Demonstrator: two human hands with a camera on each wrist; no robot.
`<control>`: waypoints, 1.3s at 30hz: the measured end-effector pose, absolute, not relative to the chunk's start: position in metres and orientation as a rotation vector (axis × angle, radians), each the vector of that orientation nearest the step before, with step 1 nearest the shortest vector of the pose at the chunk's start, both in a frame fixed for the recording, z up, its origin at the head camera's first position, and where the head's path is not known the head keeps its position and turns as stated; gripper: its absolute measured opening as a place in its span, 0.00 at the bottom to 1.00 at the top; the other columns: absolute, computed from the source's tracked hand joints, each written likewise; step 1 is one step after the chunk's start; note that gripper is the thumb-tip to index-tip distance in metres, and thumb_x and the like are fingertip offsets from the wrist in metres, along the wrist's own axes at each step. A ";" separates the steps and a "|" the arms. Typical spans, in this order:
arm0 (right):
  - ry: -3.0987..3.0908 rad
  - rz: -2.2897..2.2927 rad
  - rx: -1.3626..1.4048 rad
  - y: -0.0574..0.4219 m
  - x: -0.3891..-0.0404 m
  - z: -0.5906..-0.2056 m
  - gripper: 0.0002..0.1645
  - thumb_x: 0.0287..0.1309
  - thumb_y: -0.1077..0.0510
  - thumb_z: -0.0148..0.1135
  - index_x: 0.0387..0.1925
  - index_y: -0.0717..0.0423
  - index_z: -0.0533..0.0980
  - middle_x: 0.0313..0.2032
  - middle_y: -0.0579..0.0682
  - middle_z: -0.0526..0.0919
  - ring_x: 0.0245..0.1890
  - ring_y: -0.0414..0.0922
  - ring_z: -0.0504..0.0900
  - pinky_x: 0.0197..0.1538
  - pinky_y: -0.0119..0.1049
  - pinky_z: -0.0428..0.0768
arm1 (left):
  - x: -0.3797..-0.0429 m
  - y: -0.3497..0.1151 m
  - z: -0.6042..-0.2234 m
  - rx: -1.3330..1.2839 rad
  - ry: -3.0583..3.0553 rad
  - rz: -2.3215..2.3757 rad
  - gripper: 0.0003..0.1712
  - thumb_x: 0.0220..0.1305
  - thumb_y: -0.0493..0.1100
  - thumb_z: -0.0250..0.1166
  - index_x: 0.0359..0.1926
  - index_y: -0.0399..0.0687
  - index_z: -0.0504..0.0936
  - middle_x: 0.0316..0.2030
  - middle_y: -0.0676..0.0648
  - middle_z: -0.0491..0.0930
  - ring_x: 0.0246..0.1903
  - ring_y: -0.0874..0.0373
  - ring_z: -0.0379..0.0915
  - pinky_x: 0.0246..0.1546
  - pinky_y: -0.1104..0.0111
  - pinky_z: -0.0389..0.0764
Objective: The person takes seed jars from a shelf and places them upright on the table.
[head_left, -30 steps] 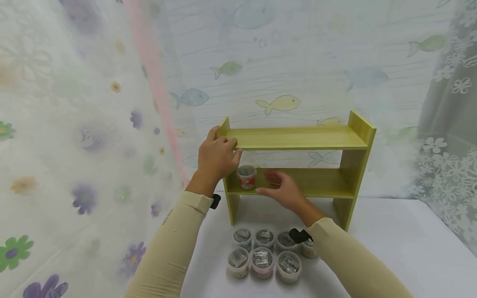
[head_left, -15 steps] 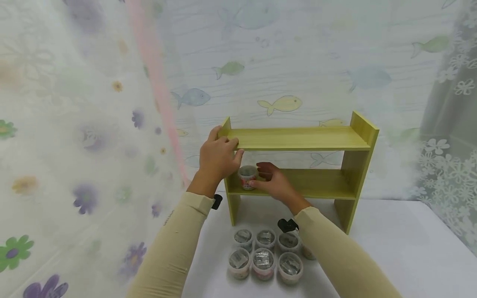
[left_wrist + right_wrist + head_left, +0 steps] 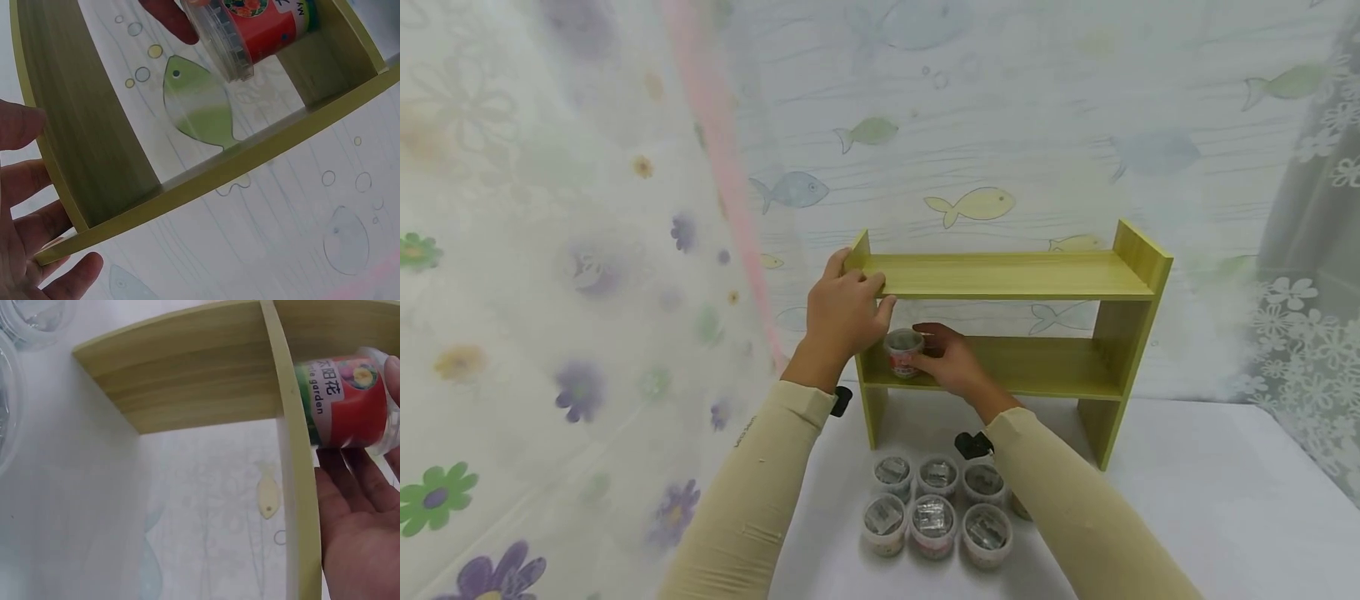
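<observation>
A small yellow-green wooden shelf (image 3: 1007, 277) stands on the white table. My left hand (image 3: 844, 310) holds its upper left corner, fingers over the top board and the side panel's edge. On the middle board, at the left end, stands a clear plastic cup (image 3: 903, 355) with a red label. My right hand (image 3: 953, 365) grips this cup from the right, thumb at the front and fingers behind. In the right wrist view the cup (image 3: 353, 406) shows a red and green label with "garden" printed on it. Its base is partly hidden by the shelf board's edge.
Several similar tubs (image 3: 932, 521) with silvery packets inside stand in two rows on the white table (image 3: 1210, 483), in front of the shelf. My right forearm partly covers one of them. Printed curtains (image 3: 970, 125) hang behind and to the left.
My right hand has moved left along the middle board and taken hold of the cup, which stays in about the same spot. My left hand keeps its hold on the shelf corner.
</observation>
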State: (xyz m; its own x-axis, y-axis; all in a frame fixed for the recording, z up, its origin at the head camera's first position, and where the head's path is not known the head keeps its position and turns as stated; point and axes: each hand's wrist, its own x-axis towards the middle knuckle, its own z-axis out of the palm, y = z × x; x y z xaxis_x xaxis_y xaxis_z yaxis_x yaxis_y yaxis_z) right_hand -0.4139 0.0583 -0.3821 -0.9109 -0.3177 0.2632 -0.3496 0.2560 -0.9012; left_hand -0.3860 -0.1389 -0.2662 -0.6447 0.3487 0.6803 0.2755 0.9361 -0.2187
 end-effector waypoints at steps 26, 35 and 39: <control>-2.436 1.658 0.787 0.100 -0.392 -0.386 0.35 0.66 0.51 0.71 0.70 0.56 0.73 0.60 0.58 0.83 0.58 0.57 0.84 0.56 0.51 0.85 | -0.386 -0.135 -0.265 -0.424 -2.357 0.141 0.19 0.73 0.60 0.57 0.51 0.57 0.85 0.46 0.45 0.87 0.73 0.44 0.60 0.53 0.50 0.85; -2.436 1.643 0.797 0.116 -0.381 -0.388 0.35 0.63 0.53 0.73 0.69 0.59 0.74 0.60 0.59 0.83 0.58 0.57 0.84 0.59 0.51 0.83 | -0.384 -0.135 -0.267 -0.436 -2.346 0.113 0.17 0.72 0.58 0.60 0.49 0.55 0.86 0.44 0.45 0.87 0.73 0.43 0.61 0.51 0.50 0.86; -2.464 1.626 0.744 0.123 -0.372 -0.387 0.35 0.62 0.53 0.74 0.68 0.58 0.74 0.60 0.58 0.83 0.59 0.57 0.83 0.59 0.50 0.83 | -0.384 -0.136 -0.267 -0.427 -2.350 0.123 0.18 0.73 0.59 0.59 0.51 0.56 0.86 0.45 0.45 0.87 0.73 0.43 0.61 0.53 0.50 0.86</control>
